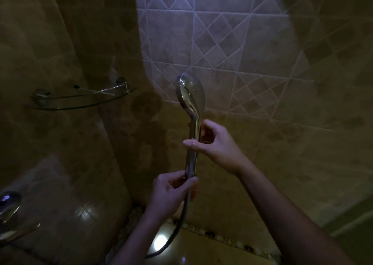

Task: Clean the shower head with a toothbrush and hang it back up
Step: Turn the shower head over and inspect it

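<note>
Left hand [173,190] and right hand [218,145] grip shower head [191,95], spray face hidden.

Shower head [191,95] upright mid-frame, before tiled wall [232,48]; open air left of it toward corner. Glass corner shelf [80,98] juts out at left, well apart, bars passage at that height. Left hand [171,190] and right hand [216,143] occupy handle; head above free. Hose [178,222] hangs between forearms, crossing low path. Chrome fitting [9,206] at lower left edge.

No text, label, brand or number can be read; the dim light may hide small markings.
</note>
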The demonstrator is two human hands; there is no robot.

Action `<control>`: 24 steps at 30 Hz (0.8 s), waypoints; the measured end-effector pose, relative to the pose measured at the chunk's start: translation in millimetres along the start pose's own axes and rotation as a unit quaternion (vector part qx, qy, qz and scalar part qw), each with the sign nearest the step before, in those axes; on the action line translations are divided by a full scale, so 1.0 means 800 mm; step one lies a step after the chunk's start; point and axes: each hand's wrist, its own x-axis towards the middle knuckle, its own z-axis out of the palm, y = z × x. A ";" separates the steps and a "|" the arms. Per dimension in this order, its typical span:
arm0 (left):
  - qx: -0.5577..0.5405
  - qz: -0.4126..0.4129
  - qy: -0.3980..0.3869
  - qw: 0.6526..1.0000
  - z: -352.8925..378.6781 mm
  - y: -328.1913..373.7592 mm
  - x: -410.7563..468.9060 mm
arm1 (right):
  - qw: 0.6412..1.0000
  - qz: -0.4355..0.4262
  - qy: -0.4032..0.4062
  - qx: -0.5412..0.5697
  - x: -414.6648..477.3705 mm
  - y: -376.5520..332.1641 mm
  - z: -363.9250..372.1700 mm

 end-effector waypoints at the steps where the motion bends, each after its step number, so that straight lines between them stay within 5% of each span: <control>1: 0.000 0.000 0.000 1.000 0.001 0.001 0.000 | 1.000 0.000 -0.014 0.003 0.000 0.001 -0.002; 5: -0.009 -0.004 0.004 1.000 0.001 -0.001 -0.001 | 0.992 0.033 -0.074 0.094 -0.001 0.010 -0.006; 11: 0.012 -0.005 0.004 1.000 0.001 -0.006 0.000 | 0.997 0.045 0.049 -0.034 0.005 0.008 0.003; 17: 0.015 -0.006 0.004 1.000 -0.001 -0.003 0.005 | 0.992 0.057 -0.078 0.079 0.001 0.008 -0.007; 24: 0.020 -0.002 -0.004 1.000 0.000 -0.003 0.003 | 0.999 0.016 0.014 -0.031 0.004 0.000 0.000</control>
